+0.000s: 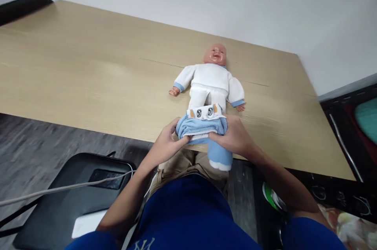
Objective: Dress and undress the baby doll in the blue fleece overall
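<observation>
Wooden bench (88, 77), white wall behind; doll (210, 81) laid face-up, blue trousers (203, 128) at its 6 o'clock gripped by left hand (165, 144) and right hand (232, 136).

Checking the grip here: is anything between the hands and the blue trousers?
Nothing visible. The left hand and right hand both grip the bunched blue trousers directly, at the doll's legs.
</observation>
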